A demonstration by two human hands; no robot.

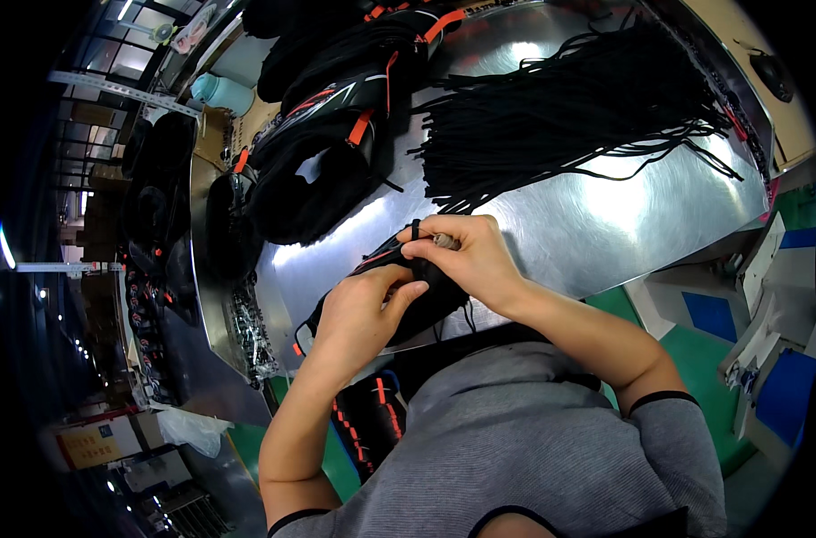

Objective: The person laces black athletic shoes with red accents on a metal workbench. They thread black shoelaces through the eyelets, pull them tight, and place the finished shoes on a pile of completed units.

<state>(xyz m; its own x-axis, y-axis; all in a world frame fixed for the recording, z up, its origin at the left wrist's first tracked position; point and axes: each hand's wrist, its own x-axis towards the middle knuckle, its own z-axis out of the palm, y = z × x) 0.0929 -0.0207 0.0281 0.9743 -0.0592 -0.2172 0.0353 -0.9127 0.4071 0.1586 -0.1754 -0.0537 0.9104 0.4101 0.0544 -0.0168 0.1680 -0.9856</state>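
Observation:
A black shoe (439, 300) with red trim lies on the metal table's near edge, mostly under my hands. My left hand (363, 305) is closed on its upper, with thumb and fingers bent together at the opening. My right hand (471, 255) grips a small hand tool by its short, tan, wrapped-looking handle (445, 241). The tool's tip is too small to make out. A loop of black shoelace (415, 229) stands up at my right fingertips. More thin black cord ends hang by the shoe's near side.
A thick bundle of black laces (569, 117) spreads over the metal table (551, 242). Several black shoes with orange tabs (305, 179) crowd the left side. A light-blue jug (221, 93) stands behind them. White-and-blue panels (708, 314) sit at the right.

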